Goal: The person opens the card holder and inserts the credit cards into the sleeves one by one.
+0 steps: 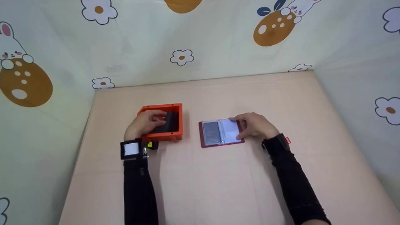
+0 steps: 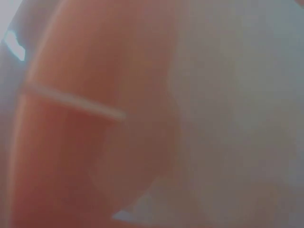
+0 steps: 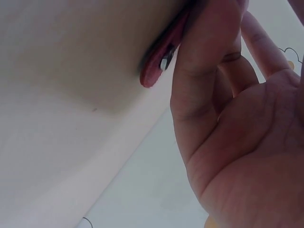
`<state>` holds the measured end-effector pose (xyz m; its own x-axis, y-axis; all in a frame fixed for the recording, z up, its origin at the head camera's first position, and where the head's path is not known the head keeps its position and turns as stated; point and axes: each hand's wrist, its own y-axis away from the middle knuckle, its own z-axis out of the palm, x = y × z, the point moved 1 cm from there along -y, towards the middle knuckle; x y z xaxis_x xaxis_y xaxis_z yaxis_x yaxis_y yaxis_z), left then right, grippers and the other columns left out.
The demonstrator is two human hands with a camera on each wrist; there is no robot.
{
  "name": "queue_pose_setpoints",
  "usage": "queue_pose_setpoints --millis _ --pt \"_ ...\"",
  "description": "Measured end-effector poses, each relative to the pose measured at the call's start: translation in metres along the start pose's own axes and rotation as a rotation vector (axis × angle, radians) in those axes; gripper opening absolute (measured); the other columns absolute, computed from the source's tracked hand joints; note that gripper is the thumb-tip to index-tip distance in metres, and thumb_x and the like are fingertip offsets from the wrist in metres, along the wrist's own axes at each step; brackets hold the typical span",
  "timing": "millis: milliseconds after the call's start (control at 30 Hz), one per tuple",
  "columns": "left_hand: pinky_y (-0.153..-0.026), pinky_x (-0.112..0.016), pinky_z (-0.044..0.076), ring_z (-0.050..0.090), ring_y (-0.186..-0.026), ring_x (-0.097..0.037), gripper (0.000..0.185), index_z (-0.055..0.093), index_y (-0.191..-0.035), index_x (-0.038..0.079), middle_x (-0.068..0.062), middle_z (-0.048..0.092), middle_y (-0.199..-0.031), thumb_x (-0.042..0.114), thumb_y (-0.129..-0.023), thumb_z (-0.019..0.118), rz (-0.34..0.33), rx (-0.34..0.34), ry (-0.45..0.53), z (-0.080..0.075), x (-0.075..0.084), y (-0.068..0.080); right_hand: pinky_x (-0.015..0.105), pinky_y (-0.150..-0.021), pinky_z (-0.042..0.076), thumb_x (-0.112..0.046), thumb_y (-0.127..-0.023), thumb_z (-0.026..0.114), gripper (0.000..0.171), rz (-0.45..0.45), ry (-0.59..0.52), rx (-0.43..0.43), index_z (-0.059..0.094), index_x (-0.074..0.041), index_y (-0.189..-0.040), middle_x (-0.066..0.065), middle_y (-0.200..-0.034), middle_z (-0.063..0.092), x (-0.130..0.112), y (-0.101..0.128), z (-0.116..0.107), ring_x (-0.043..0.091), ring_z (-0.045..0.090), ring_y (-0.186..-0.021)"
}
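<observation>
A person's two hands work well apart on a pale pink table, each busy with its own thing. The left hand reaches into an orange tray that sits to the left of an open red card holder; its fingers curl over a stack of dark cards leaning inside the tray, though whether they actually grip the stack cannot be told. The right hand rests on the right-hand page of the card holder, fingers bent down onto the clear sleeve, thumb at the near edge. The holder lies flat and open, just right of the tray, a dark card showing in its left sleeve. From the right wrist, the red edge of the holder shows beside the thumb. The left wrist view is a close blur. Behind the holder rises a wall printed with flowers and rabbits.
</observation>
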<state>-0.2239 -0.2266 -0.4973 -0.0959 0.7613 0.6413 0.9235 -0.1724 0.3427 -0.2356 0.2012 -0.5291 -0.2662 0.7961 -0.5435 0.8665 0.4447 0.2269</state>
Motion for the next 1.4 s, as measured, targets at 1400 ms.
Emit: queue_pose_setpoints --millis 1400 --pt "-0.082 -0.039 0.049 0.053 -0.099 -0.03 0.008 0.052 -0.1 0.002 -0.015 0.051 -0.1 0.01 -0.1 0.052 0.089 0.303 0.056 -0.019 0.033 0.024 0.042 -0.096 0.045 -0.024 -0.07 0.097 0.076 -0.022 0.009 -0.02 0.067 -0.02 -0.14 0.006 -0.112 0.066 0.0 0.001 0.0 0.026 0.053 -0.104"
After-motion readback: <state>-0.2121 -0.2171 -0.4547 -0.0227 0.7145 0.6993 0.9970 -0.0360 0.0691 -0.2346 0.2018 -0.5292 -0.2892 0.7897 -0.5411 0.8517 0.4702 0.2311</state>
